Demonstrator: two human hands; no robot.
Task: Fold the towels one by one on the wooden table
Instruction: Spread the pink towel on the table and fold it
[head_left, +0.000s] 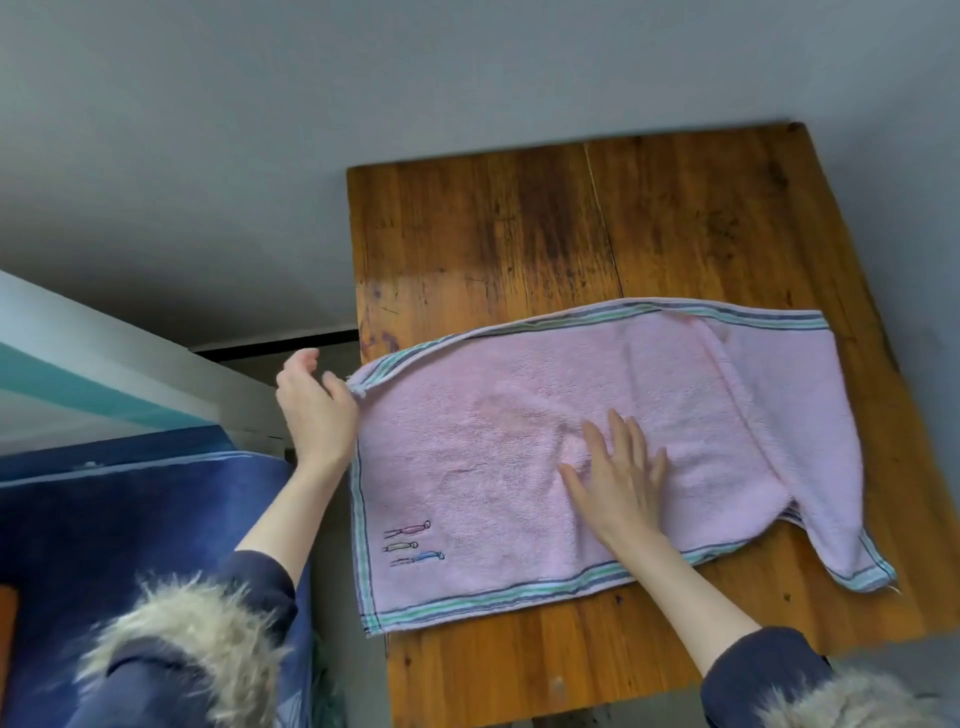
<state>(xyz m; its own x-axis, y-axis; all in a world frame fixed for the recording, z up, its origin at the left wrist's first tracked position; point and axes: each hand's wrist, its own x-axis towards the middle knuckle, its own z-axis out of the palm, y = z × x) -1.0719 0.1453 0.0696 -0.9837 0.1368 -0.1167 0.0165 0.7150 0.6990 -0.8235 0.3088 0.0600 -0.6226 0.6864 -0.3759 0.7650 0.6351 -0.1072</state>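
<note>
1. A grey floor (208, 156) is filling the background around a wooden table (571, 223), whose dark-stained top is lying bare on its far half.
2. A pink towel (467, 467) with green and blue striped borders is lying across the near half of the table, its left edge reaching the table's left edge.
3. The towel's right end is sitting folded over at an angle, and one corner is trailing toward the table's near right edge.
4. Three small embroidered figures (414, 544) are showing near the towel's near left corner; what they depict is too small to tell.
5. The right hand (618, 478) is lying flat on the middle of the towel, fingers straight and spread, pressing the cloth and grasping nothing.
6. The left hand (314, 410) is hanging just off the table's left edge, touching the towel's far left corner; its fingers are loosely curled, and whether they are pinching the corner is not clear.
7. Dark sleeves with pale fur cuffs (197, 634) are covering both forearms, and the right cuff is being cut off by the lower frame edge.
8. Left of the table, a blue cloth-covered surface (130, 519) is lying beside a white and teal ledge (104, 358); both are running out of view.
</note>
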